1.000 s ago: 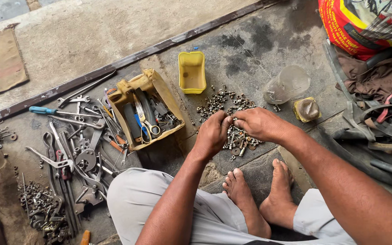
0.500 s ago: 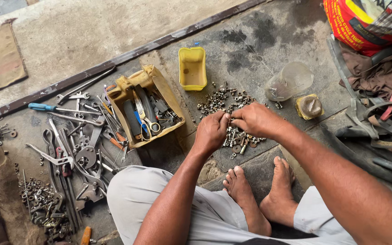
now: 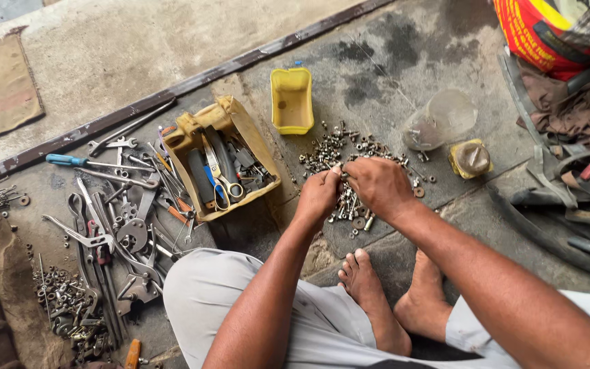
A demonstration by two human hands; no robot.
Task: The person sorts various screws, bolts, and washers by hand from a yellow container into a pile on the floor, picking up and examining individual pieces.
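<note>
Both hands (image 3: 353,188) now together, over nuts and bolts (image 3: 349,147)

nuts and bolts (image 3: 339,147): dull metal | tray (image 3: 291,100): yellow plastic | floor (image 3: 138,48): rough concrete

Top right corner: a bulging red sack (image 3: 548,34) with yellow printed lettering, partly cut off by the frame edge, resting above dark rubber tyres (image 3: 568,184) on the floor; no signs or screens are visible.

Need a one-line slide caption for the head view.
Left hand and right hand meet over a pile of nuts and bolts, beside a yellow tray.
</note>
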